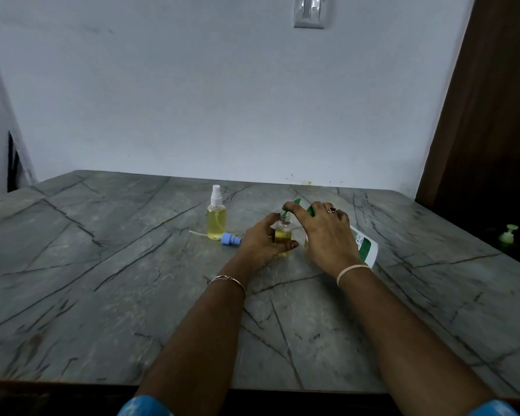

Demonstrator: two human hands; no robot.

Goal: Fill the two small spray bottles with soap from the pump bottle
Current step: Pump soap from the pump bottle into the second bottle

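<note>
grey veined stone table [102,265] | white pump bottle, green head [364,244], tilted centre-right, right hand [324,235] curled over it | left hand [261,241] gripping small clear uncapped spray bottle [282,232], part-full | step: apparently filling the second; white-capped full spray bottle [216,219] far-left | next: top up, fit blue spray cap [231,238]

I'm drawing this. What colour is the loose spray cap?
The spray cap is blue, head view.
</note>
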